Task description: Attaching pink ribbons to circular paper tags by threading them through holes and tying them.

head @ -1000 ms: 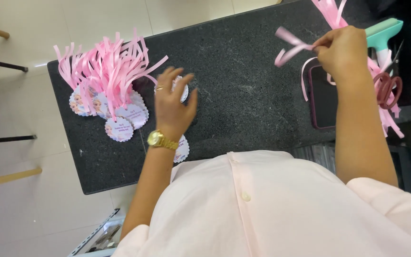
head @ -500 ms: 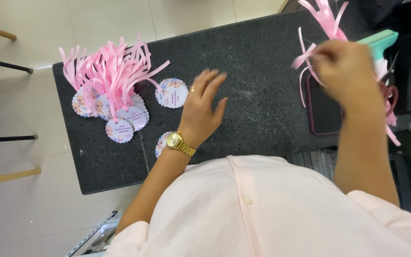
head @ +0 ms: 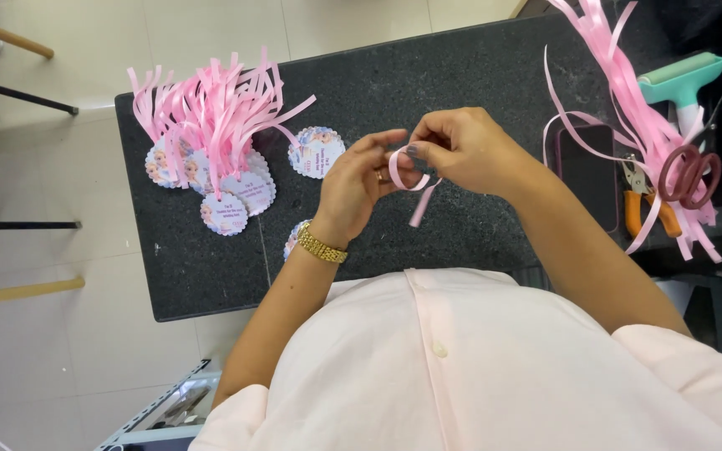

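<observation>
Both hands meet over the middle of the dark stone table (head: 461, 67). My left hand (head: 357, 188), with a gold watch and a ring, pinches one side of a short pink ribbon strip (head: 407, 177). My right hand (head: 457, 150) pinches the other side, and the strip is curled into a loop between the fingers, one end hanging down. A round scalloped paper tag (head: 317, 152) lies flat just left of my left hand. Another tag (head: 294, 238) is partly hidden under my left wrist.
A heap of tags with pink ribbons (head: 211, 134) lies at the table's left. At the right are loose pink ribbon strips (head: 628, 100), a phone (head: 587, 171), red-handled scissors (head: 687, 175), orange pliers (head: 641, 205) and a teal tool (head: 683, 79). Tiled floor surrounds the table.
My right hand brought a ribbon strip from the pile at the right to the middle. My left hand left the flat tag and rose to take hold of the strip.
</observation>
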